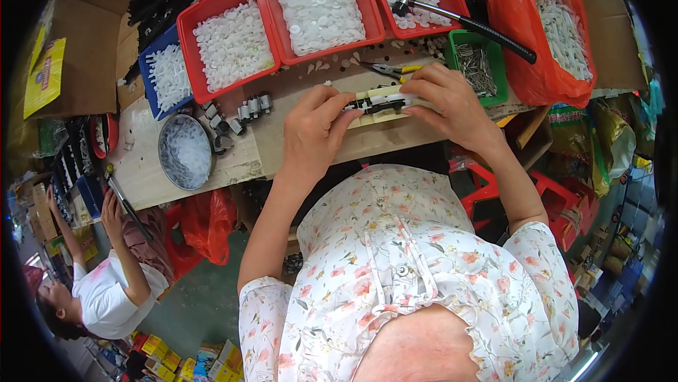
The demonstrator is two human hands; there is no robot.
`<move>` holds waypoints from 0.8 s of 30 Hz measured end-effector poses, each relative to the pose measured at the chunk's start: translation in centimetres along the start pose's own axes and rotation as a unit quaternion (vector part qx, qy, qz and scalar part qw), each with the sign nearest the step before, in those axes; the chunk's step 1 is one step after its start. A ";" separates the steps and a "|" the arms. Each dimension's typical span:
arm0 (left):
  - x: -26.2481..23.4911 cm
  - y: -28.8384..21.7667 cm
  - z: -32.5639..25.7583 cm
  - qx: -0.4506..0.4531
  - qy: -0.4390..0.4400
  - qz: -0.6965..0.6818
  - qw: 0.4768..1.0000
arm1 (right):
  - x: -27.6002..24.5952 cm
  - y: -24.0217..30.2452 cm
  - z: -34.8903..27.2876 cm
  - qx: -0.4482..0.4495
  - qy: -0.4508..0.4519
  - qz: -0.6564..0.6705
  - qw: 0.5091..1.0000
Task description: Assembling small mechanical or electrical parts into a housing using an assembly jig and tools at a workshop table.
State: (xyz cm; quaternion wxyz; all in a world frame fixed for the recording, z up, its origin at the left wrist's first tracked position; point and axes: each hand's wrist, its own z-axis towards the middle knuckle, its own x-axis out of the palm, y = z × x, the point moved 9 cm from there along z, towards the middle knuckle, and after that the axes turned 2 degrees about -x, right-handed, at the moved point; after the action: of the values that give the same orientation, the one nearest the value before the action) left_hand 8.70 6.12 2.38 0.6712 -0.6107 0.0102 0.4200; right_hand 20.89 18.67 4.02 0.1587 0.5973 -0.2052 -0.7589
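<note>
Between my two hands lies a narrow black and white plastic assembly (385, 104), set along a cream-coloured block (381, 119) at the table's near edge. My left hand (316, 122) pinches the assembly's left end between thumb and fingers. At the other end, my right hand (445, 103) has its fingers and thumb closed around it. The fingertips cover both ends, so small details there are hidden. Just beyond the block rest pliers (387, 69) with yellow handles. Left of my left hand, several small grey and black parts (251, 108) sit on the table.
Red bins (229, 78) of white plastic pieces line the back. A blue bin (150, 92) and a metal bowl (166, 159) stand left. Rightward are a green bin (500, 74) of metal pins, a hammer (487, 31) and a red bag (505, 0). Another person (116, 297) works at far left.
</note>
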 end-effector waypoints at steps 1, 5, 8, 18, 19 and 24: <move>-0.1 -0.2 -0.1 0.026 -0.010 0.025 0.999 | 0.0 -0.1 -0.1 0.004 -0.003 -0.020 1.000; 0.3 -0.3 0.0 0.033 -0.012 0.053 0.998 | 0.7 -0.4 -0.2 0.003 0.008 -0.029 1.000; 0.7 -0.4 0.1 0.043 -0.015 0.054 0.997 | 1.4 -0.5 0.0 -0.006 0.004 -0.024 1.000; 3.0 -1.2 0.6 0.074 0.021 0.093 0.993 | 2.3 -1.6 -0.3 0.016 -0.023 0.061 0.998; 3.3 -1.3 0.6 0.080 0.027 0.097 0.992 | 2.1 -1.9 -0.4 0.021 -0.040 0.079 0.996; 3.7 -1.6 0.5 0.121 0.013 0.117 0.986 | 2.3 -2.7 -1.0 0.047 -0.057 0.116 0.991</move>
State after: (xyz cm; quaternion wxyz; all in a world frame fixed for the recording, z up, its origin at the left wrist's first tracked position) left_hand 11.78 8.70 1.87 0.6860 -0.5250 0.1412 0.4836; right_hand 21.29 19.71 0.52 0.2057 0.5321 -0.3169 -0.7577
